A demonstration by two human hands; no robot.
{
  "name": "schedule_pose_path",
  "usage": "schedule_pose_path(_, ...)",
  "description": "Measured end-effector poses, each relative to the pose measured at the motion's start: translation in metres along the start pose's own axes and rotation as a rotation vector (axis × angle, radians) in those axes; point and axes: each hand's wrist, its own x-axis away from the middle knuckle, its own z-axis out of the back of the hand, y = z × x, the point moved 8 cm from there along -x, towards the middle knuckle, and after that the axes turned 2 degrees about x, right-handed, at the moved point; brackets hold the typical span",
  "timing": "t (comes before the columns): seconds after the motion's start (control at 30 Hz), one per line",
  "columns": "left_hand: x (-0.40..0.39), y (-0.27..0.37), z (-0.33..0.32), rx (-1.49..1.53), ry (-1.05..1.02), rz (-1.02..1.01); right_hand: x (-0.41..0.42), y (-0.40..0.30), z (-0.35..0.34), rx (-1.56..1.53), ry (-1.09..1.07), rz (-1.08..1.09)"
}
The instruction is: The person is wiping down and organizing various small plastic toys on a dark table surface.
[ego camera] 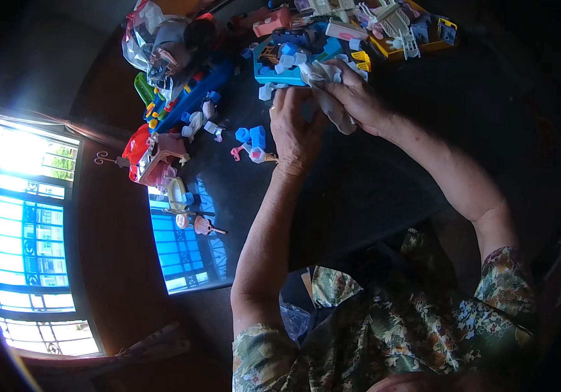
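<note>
My right hand (pixel 354 98) grips a whitish cloth (pixel 332 105), which hangs down between my two hands. My left hand (pixel 295 122) is beside the cloth with its fingers bent; a pale bluish thing shows between the hands, and whether the left fingers hold it is hidden. Just beyond the hands lies a light-blue plastic tray (pixel 280 77) with white and blue small plastic pieces and a brown toy piece. To the left of my left hand sit blue plastic pieces (pixel 257 136), a pink piece (pixel 236 153) and a white piece with a pink centre (pixel 257 155) on the dark glossy table.
A yellow tray (pixel 388 51) with white toy furniture stands at the back right. Clear plastic bags (pixel 136 44), a blue toy tray (pixel 197 100), a pink toy house (pixel 162 152) and a pink toy guitar (pixel 203 225) lie along the left side. The table's near edge (pixel 216 288) runs before my body.
</note>
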Motion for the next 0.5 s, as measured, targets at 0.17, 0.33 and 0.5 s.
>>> schedule_pose_path(0.17, -0.001, 0.005, 0.025, 0.269, 0.233, 0.016, 0.011, -0.009, -0.015, -0.191, -0.196, -0.061)
schedule_pose_path(0.33, 0.001, 0.037, 0.029, 0.164, 0.258, -0.245, 0.022, 0.015, -0.036, -0.298, -0.493, -0.298)
schedule_pose_path(0.5, -0.001, 0.010, 0.020, 0.154, 0.158, -0.105, 0.018, 0.012, -0.030, -0.494, -0.190, -0.383)
